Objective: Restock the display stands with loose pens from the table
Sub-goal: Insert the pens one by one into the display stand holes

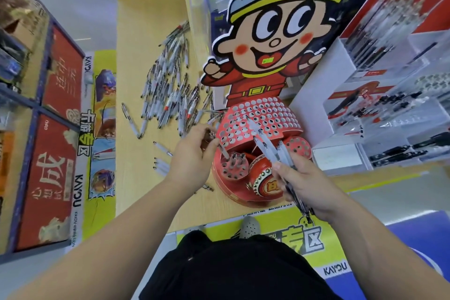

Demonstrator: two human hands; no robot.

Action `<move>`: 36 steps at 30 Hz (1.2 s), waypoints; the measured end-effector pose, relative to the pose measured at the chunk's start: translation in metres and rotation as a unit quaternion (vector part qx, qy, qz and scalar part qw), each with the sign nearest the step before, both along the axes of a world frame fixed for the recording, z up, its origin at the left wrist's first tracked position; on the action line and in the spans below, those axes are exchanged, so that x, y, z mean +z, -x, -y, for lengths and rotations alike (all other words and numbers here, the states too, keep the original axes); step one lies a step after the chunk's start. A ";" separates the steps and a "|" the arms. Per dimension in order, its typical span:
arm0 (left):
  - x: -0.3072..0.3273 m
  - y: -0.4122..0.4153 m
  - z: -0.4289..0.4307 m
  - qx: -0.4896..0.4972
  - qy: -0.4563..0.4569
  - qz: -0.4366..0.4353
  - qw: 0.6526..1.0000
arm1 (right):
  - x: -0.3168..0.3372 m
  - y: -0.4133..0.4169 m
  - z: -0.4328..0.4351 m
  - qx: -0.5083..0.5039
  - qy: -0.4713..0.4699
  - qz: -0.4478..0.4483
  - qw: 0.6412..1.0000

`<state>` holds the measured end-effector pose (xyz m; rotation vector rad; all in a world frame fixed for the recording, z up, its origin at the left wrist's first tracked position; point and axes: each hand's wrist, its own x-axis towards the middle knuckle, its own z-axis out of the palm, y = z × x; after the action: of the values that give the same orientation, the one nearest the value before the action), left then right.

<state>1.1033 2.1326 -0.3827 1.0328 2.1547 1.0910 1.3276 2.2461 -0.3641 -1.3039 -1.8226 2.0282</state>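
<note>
"KAYOU" on the yellow table-front banner (334, 269), large "成" on the red shelf panel (52, 165).

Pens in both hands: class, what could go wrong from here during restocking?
1. The right hand grips a fanned bundle; some may slip out.
2. The left hand slants its pen toward the holed foot; it could miss a hole or knock the standing pens.

Two hands: left hand (192, 152) pinches one pen (224, 154); right hand (307, 185) grips pen bundle (267, 151), count unclear. One display stand (264, 114). Loose pens (168, 80) beyond left grip: dozens.
</note>
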 end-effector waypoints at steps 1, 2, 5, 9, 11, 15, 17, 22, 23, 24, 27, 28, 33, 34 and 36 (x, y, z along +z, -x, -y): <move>-0.001 0.000 0.000 -0.012 0.007 -0.014 1.000 | 0.000 0.001 0.000 -0.006 0.001 -0.001 1.000; -0.002 0.001 0.000 -0.026 0.016 -0.033 0.999 | 0.001 0.001 0.000 -0.011 0.002 -0.001 1.000; -0.004 0.003 0.001 -0.066 0.036 -0.086 0.993 | 0.003 0.003 0.001 -0.027 -0.002 -0.001 1.000; -0.007 0.002 -0.002 -0.105 0.018 -0.126 0.986 | 0.003 0.002 0.002 -0.032 -0.003 -0.006 0.999; -0.010 0.001 -0.005 -0.132 0.019 -0.163 0.977 | 0.003 0.000 0.002 -0.031 -0.003 -0.008 0.999; -0.017 -0.002 -0.007 -0.167 0.033 -0.187 0.967 | 0.004 -0.002 0.003 -0.037 -0.001 -0.012 0.999; -0.018 -0.002 -0.008 -0.164 0.036 -0.178 0.970 | 0.004 -0.003 0.002 -0.040 0.004 -0.018 0.999; -0.018 0.001 -0.005 -0.153 0.015 -0.133 0.979 | 0.005 -0.005 0.000 -0.042 0.001 -0.009 0.999; -0.018 0.002 -0.004 -0.159 0.012 -0.129 0.979 | 0.005 -0.006 -0.001 -0.042 0.003 -0.007 0.999; -0.018 0.004 -0.005 -0.164 0.011 -0.128 0.978 | 0.005 -0.006 -0.001 -0.044 0.006 -0.005 0.999; -0.019 0.006 -0.006 -0.171 0.005 -0.132 0.976 | 0.005 -0.007 -0.001 -0.054 0.013 0.000 0.998; -0.019 0.007 -0.007 -0.173 -0.001 -0.136 0.975 | 0.006 -0.007 -0.001 -0.052 0.015 0.000 0.999; -0.017 0.012 -0.009 -0.204 -0.007 -0.160 0.966 | 0.012 -0.006 0.000 -0.032 0.029 -0.002 0.999; -0.015 0.014 -0.009 -0.213 -0.002 -0.160 0.964 | 0.014 -0.006 0.001 -0.031 0.040 -0.009 0.999; -0.007 0.017 -0.008 -0.217 0.012 -0.151 0.964 | 0.016 -0.005 0.002 -0.033 0.067 -0.031 0.997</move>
<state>1.0858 2.1401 -0.3899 1.6511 2.0099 0.7347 1.3328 2.2439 -0.3476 -1.3009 -1.6194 2.1628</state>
